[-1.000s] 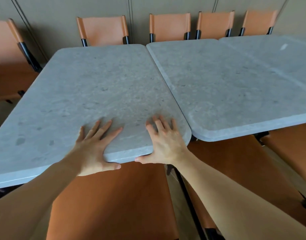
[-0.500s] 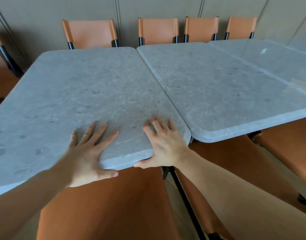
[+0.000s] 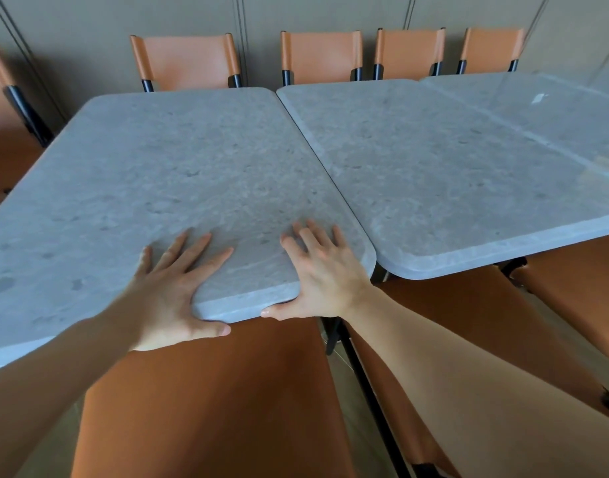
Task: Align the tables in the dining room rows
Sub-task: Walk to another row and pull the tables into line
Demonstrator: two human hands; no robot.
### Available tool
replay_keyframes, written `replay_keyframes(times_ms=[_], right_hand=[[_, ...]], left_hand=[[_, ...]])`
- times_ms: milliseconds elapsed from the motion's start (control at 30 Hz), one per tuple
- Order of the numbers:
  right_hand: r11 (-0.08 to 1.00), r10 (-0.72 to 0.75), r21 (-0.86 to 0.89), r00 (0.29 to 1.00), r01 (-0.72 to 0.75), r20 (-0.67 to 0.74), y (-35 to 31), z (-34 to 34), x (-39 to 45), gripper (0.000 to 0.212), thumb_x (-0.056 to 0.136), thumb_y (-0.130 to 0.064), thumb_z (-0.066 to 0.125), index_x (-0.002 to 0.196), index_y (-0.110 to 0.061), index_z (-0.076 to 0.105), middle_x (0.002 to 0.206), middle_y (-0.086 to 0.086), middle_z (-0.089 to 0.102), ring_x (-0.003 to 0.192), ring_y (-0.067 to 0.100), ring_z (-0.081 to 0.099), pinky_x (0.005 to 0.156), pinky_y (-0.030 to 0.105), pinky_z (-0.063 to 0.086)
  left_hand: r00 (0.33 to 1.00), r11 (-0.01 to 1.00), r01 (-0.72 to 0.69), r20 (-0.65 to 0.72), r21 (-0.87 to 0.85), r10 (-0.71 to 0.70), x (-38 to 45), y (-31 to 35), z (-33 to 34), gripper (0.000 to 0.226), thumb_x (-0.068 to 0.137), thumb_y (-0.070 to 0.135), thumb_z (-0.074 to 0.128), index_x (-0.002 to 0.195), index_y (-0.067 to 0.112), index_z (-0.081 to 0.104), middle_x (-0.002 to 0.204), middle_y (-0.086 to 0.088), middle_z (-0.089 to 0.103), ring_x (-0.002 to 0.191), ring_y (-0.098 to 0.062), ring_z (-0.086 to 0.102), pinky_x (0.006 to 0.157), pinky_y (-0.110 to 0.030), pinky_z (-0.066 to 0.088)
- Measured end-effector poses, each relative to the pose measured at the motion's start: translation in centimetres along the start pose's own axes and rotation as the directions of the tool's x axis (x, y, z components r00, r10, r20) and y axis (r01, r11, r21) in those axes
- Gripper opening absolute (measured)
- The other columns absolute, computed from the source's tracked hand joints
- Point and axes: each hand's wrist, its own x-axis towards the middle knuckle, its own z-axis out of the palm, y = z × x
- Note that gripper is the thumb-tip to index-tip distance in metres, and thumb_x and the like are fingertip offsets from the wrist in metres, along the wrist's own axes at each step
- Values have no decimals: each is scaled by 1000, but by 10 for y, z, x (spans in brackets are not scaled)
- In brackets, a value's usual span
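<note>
Dining row: my left hand (image 3: 168, 291) and right hand (image 3: 325, 277) clasp near table (image 3: 165, 174) edge, fingers flat on top, thumbs under; neighbour table (image 3: 451, 177) lies right, edge ahead

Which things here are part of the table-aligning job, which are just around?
In the job:
- near table, gripped at its front edge
- left hand and right hand, fingers flat on top, thumbs under the edge
- next table, the one to line up with

Just around:
- orange chairs along the wall
- chair seat below the hands
</note>
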Motion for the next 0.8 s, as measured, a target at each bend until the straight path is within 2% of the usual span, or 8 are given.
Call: replay_keyframes(times_ms=[133,300,400,500,567,600,700,800], right_hand=[[1000,-22,7,998,23,-61,1,4,0,123,52,-96,37,133,-6,56,139,19,55,136,41,48,107,66,38],[999,-21,37,993,26,-114,0,9,-2,121,52,-94,38,133,-6,57,136,19,57,136,41,48,107,67,36],[997,-14,67,992,23,-128,0,12,-3,117,52,-92,45,132,-7,57,136,19,57,138,41,47,110,66,33],[995,-5,103,995,15,-96,1,11,-3,118,51,-91,48,133,-6,53,138,19,54,141,41,42,112,66,29],[992,-4,127,997,14,-76,1,10,-3,121,50,-91,53,135,-5,51,140,21,52,141,43,41,113,67,26],[991,1,135,998,8,-68,1,8,-3,122,49,-90,56,136,-5,50,141,21,51,141,43,40,114,68,25],[988,12,153,999,-6,-37,3,5,-2,125,49,-91,60,140,-6,45,145,22,48,143,44,38,115,71,22],[982,1,188,1000,-6,28,7,-1,-1,125,52,-91,58,145,-9,40,150,22,43,147,44,31,117,71,16]], left_hand=[[1000,995,-16,-23,-94,14,-1,-2,-2,112,46,110,14,145,65,-15,163,21,-24,148,-7,-32,123,-52,-11],[998,990,19,-56,-140,-27,-2,-3,0,90,60,102,-6,143,70,-8,160,31,-21,147,2,-29,124,-43,-13],[995,978,63,-62,-199,-77,0,-4,1,70,76,91,8,143,72,2,161,34,-12,149,5,-23,124,-40,-12],[984,956,145,-66,-255,-166,0,8,-3,60,83,77,12,141,67,25,162,34,4,153,2,-11,125,-39,-6],[945,911,255,-116,-323,-305,9,27,-9,61,80,74,12,128,56,45,156,23,32,152,-14,16,123,-42,10],[910,871,338,-111,-357,-399,18,40,-16,63,77,76,12,118,49,52,145,14,44,144,-22,30,117,-44,19],[816,778,566,52,-274,-575,52,68,-36,65,76,86,31,108,33,50,126,2,44,128,-30,41,106,-47,35],[818,809,575,117,-120,-564,56,81,-42,70,82,81,45,125,26,44,135,-2,39,132,-30,38,104,-46,42]])
